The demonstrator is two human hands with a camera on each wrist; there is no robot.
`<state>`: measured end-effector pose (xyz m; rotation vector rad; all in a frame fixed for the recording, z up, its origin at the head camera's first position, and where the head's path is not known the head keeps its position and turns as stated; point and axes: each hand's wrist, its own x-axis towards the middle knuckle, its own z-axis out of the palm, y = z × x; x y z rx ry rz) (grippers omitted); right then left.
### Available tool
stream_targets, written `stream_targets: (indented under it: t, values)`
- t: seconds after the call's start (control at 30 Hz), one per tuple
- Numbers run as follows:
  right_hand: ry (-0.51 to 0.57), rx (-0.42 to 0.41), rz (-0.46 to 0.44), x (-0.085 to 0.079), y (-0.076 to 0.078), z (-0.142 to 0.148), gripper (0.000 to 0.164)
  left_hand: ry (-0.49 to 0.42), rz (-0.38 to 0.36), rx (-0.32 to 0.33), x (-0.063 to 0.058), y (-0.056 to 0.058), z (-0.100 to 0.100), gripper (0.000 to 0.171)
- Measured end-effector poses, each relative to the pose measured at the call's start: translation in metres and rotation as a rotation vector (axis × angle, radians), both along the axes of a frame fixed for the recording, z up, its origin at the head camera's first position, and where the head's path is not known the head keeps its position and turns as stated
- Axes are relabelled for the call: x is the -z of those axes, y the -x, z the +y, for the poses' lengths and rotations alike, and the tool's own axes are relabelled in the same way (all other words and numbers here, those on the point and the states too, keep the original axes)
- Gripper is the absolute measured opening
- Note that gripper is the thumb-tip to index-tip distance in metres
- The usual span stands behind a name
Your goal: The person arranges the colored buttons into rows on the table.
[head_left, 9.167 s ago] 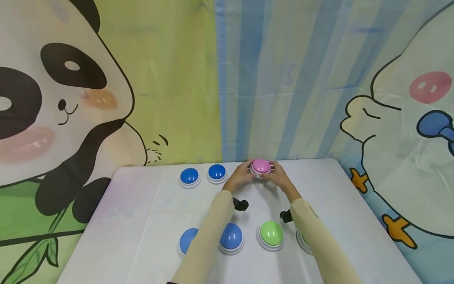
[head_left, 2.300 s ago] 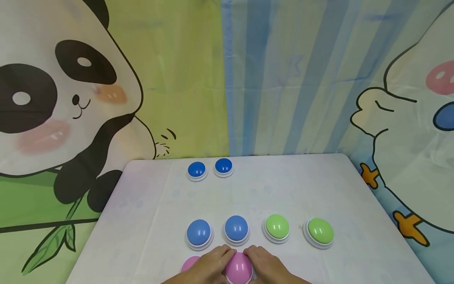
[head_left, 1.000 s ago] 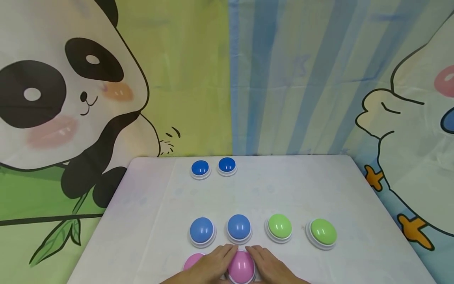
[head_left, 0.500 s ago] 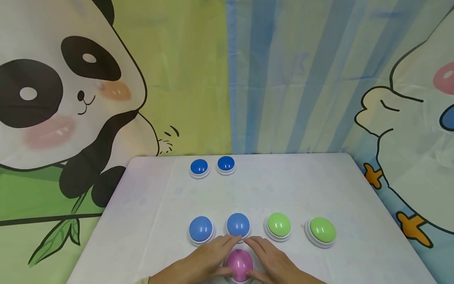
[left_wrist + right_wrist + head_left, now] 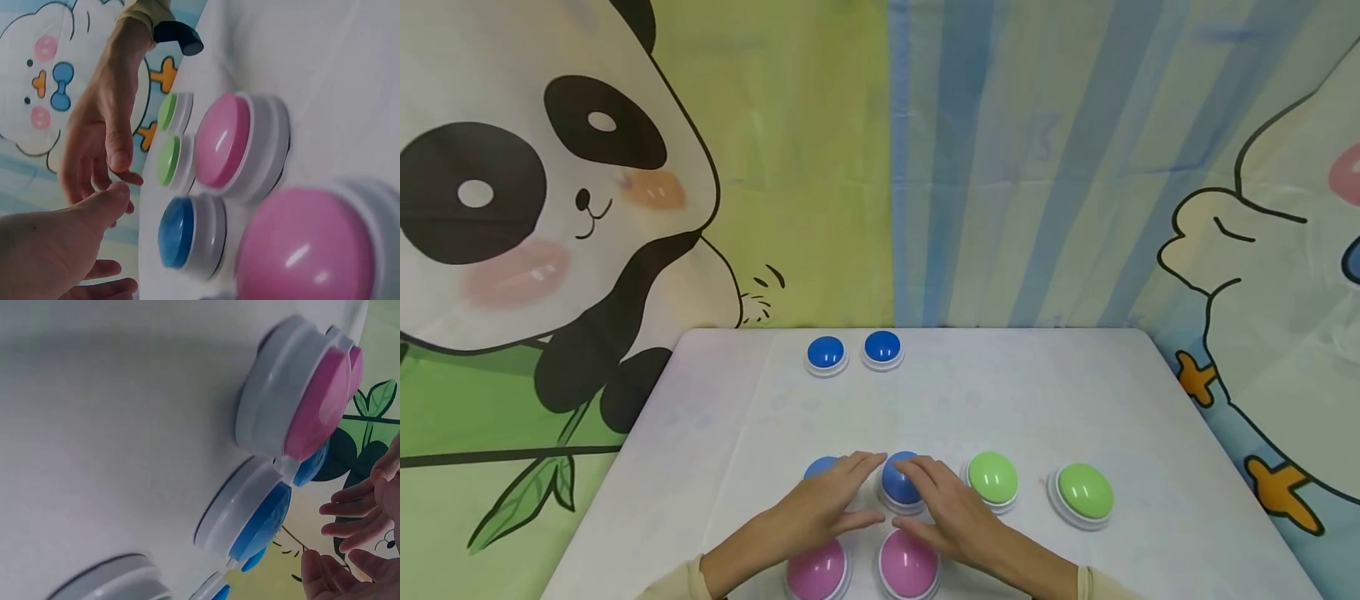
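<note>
Both hands hover over the near part of the table, fingers stretched and apart, gripping nothing. My left hand (image 5: 823, 510) partly covers the left blue push button (image 5: 819, 467). Beside it my right hand (image 5: 951, 510) faces in from the right. Between the two hands is another blue button (image 5: 901, 483), partly covered by fingertips. Below the hands sit two pink buttons on white bases, the left pink button (image 5: 816, 573) and the right pink button (image 5: 909, 565). In the left wrist view, the right pink button (image 5: 220, 140) stands apart from both hands.
To the right are two green buttons, one near the right hand (image 5: 993, 478) and one farther out (image 5: 1085, 492). Two more blue buttons, the left one (image 5: 825, 353) and the right one (image 5: 882, 347), stand near the back edge of the white table (image 5: 1037, 392), against printed curtains.
Both hands brought a pink button from the back edge to the front, beside another pink one. They have since let go, spread and moved forward over the blue buttons.
</note>
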<state>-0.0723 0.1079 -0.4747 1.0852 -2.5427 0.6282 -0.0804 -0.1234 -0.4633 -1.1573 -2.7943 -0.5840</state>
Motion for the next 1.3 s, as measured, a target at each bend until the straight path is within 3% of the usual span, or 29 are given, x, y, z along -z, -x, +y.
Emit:
stream_targets:
  t: [0.17,0.27,0.37,0.5,0.57,0.73,0.8,0.87,0.97,1.1,1.2,1.3]
  values:
    - [-0.068,0.008,-0.108,-0.008,0.017,-0.015,0.061,0.044,0.036,-0.097,-0.003,0.017,-0.013,0.071]
    - [-0.112,0.020,-0.148,-0.014,0.031,-0.025,0.060,0.061,0.049,-0.142,-0.006,0.034,-0.017,0.070]
    - [-0.135,0.039,-0.171,-0.019,0.052,-0.033,0.059,0.056,0.066,-0.194,-0.009,0.061,-0.021,0.068]
    - [-0.148,0.097,-0.223,-0.021,0.093,-0.041,0.056,0.033,0.055,-0.281,-0.008,0.108,-0.028,0.064]
    - [-0.150,0.146,-0.261,-0.019,0.116,-0.043,0.056,-0.005,-0.012,-0.314,-0.004,0.131,-0.028,0.062]
    - [-0.165,0.275,-0.346,-0.007,0.173,-0.048,0.061,-0.179,-0.295,-0.389,0.005,0.179,-0.013,0.062]
    - [-0.173,0.324,-0.374,-0.001,0.193,-0.050,0.066,-0.193,-0.343,-0.425,0.007,0.196,-0.006,0.065]
    - [-0.181,0.379,-0.420,0.005,0.210,-0.051,0.072,-0.162,-0.346,-0.458,0.012,0.210,0.001,0.069]
    - [-0.166,0.459,-0.527,0.013,0.227,-0.052,0.081,-0.164,-0.390,-0.495,0.023,0.226,0.010,0.074]
    - [-0.153,0.511,-0.675,0.023,0.239,-0.054,0.088,-0.179,-0.490,-0.514,0.038,0.236,0.021,0.082]
    - [-0.145,0.503,-0.724,0.027,0.242,-0.056,0.086,-0.166,-0.518,-0.518,0.044,0.238,0.027,0.087]
    - [-0.127,0.494,-0.711,0.029,0.241,-0.057,0.078,-0.184,-0.514,-0.520,0.046,0.239,0.029,0.087]
